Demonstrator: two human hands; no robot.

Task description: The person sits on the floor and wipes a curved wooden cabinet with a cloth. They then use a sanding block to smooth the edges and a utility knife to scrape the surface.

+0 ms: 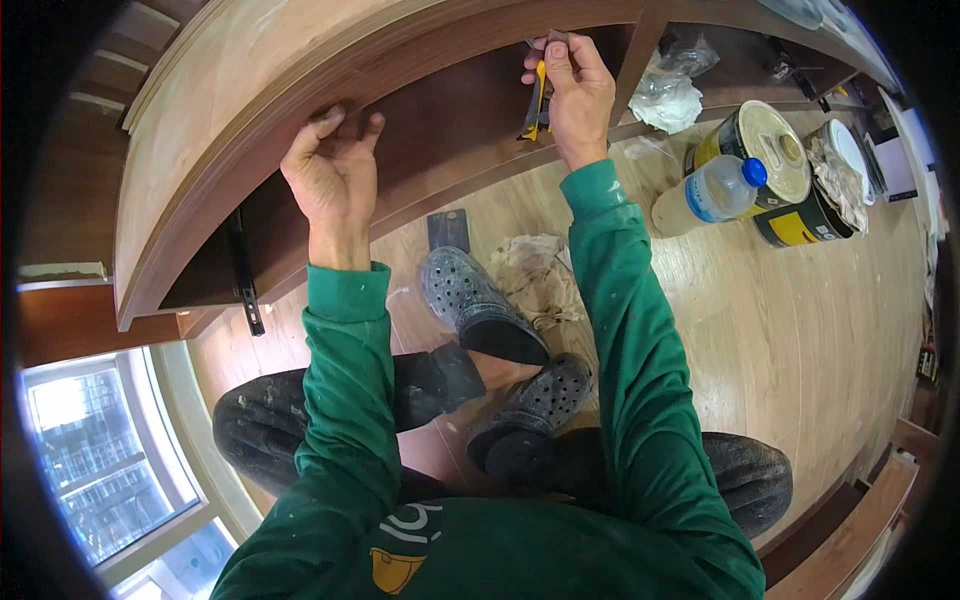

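My left hand (pixel 335 170) is raised to the lower edge of the curved brown wooden cabinet front (pixel 400 75). Its fingers are bent but apart, with the fingertips at the wood and nothing visible in them. Farther right, my right hand (pixel 580 100) is closed near the same edge. A yellow-and-black tool (pixel 536 105), which looks like a utility knife, hangs down beside its fingers. Between thumb and forefinger sits a small brown piece (pixel 557 37), too small to name. The fingers partly hide the tool's upper end.
A black drawer rail (pixel 243 270) juts out at left. Right of the cabinet divider lies crumpled clear plastic (pixel 680 85). Paint cans (pixel 775 150) and a blue-capped bottle (pixel 710 195) stand on the wooden floor. A stained cloth (pixel 540 280) and a dark flat piece (pixel 448 231) lie by my shoes.
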